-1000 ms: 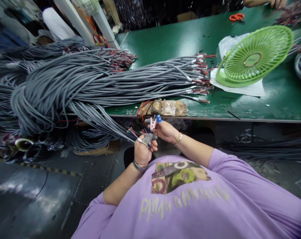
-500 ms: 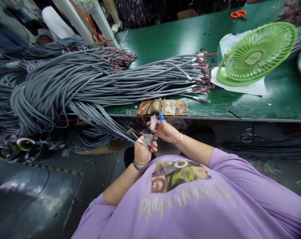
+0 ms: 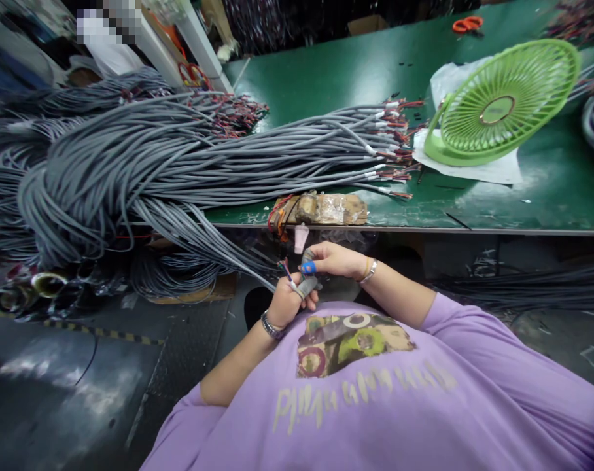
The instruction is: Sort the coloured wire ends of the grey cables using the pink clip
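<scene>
My left hand (image 3: 286, 302) is closed around the end of a grey cable (image 3: 262, 280), below the table's front edge. Thin coloured wires (image 3: 285, 268) fan out from that end above my fingers. Grey wrapping covers my left thumb. Just to the right, my right hand (image 3: 333, 260) is pinched, with blue tape on its thumb and grey wrapping on the index finger. Its fingertips meet at the wires; what exactly lies between them is too small to make out. A pale pink piece (image 3: 301, 239) hangs at the table edge above my hands, apart from them.
Many grey cables (image 3: 218, 160) with stripped ends lie across the green table (image 3: 326, 72). A taped wooden block (image 3: 341, 209) sits at the front edge. A green fan (image 3: 503, 108) stands at the right on white sheets. Orange-handled scissors (image 3: 468, 25) lie at the back.
My right hand has moved down from beside the pink piece to the wires at my left hand, its fingers now pinched there. My left hand has shifted slightly right.
</scene>
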### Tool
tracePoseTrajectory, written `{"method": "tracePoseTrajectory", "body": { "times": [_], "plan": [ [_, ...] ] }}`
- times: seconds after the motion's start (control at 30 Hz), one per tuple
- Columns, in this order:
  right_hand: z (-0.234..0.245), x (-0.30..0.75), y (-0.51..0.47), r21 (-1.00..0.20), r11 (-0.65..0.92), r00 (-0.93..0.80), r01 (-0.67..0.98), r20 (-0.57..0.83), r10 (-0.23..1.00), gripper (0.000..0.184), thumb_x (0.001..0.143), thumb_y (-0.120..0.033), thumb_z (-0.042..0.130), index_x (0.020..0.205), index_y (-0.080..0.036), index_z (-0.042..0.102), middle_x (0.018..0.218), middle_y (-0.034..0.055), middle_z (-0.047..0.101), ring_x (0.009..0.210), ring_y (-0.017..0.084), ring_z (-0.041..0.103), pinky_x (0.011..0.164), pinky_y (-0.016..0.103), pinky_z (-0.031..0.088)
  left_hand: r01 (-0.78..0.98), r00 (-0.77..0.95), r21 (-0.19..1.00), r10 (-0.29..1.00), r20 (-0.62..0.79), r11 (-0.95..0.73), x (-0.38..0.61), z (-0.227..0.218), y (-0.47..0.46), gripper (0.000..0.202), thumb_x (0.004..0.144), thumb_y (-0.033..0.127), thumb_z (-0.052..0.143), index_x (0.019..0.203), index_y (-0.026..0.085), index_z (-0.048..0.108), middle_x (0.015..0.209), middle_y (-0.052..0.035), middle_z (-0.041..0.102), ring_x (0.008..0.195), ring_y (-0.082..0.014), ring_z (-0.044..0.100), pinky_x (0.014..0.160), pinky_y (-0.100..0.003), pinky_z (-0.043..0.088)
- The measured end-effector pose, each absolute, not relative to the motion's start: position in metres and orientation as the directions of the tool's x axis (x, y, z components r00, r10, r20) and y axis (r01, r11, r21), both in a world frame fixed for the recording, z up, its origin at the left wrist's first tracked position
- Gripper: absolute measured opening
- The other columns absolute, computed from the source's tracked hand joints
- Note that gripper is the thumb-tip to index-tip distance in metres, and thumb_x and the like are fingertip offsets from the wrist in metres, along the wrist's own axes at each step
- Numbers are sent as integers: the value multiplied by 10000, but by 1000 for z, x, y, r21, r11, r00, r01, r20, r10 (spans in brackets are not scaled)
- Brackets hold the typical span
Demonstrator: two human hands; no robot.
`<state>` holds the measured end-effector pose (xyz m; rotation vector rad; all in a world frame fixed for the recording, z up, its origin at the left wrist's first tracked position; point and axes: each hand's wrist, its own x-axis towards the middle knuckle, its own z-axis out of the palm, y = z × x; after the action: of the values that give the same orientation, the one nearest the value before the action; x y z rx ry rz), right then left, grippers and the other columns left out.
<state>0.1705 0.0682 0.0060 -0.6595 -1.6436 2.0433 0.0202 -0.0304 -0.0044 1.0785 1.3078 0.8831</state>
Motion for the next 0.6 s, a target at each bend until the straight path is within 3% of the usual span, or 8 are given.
{"method": "tracePoseTrajectory", "body": {
  "times": [0.13, 0.37, 0.5, 0.6],
  "plan": [
    [4, 167, 62, -991, -124, -751, -46, -48, 659, 325, 674, -416, 774, 708, -126, 631, 652, -5, 599, 612, 99, 501, 596, 236, 414, 94, 119, 934, 928, -354, 344, 20, -4, -30, 361, 804, 423, 628, 600, 125, 626, 466, -50, 617, 369, -109, 563, 376, -186, 350],
    [-11, 176, 52, -928, -350, -692, -128, -169, 702, 477, 686, -588, 728, 824, -145, 618, 725, 4, 590, 580, 81, 470, 525, 213, 408, -195, -179, 947, 940, -291, 256, 21, -4, -28, 360, 724, 482, 697, 680, 142, 590, 507, -11, 627, 353, -94, 549, 331, -166, 297],
    [-16, 166, 37, -944, -247, -577, -220, -78, 813, 458, 597, -503, 827, 807, -155, 614, 734, -1, 606, 655, 109, 512, 617, 244, 436, -213, -197, 948, 940, -279, 237, 24, -6, -27, 366, 715, 484, 712, 652, 149, 577, 511, -20, 639, 364, -106, 565, 341, -174, 332],
    [-15, 160, 34, -948, -202, -504, -247, -52, 862, 401, 612, -476, 821, 720, -160, 599, 687, -10, 594, 655, 116, 508, 674, 274, 439, -193, -112, 947, 954, -280, 255, 21, -7, -27, 384, 739, 504, 695, 635, 147, 599, 553, -59, 673, 443, -149, 630, 414, -218, 445]
  ]
}}
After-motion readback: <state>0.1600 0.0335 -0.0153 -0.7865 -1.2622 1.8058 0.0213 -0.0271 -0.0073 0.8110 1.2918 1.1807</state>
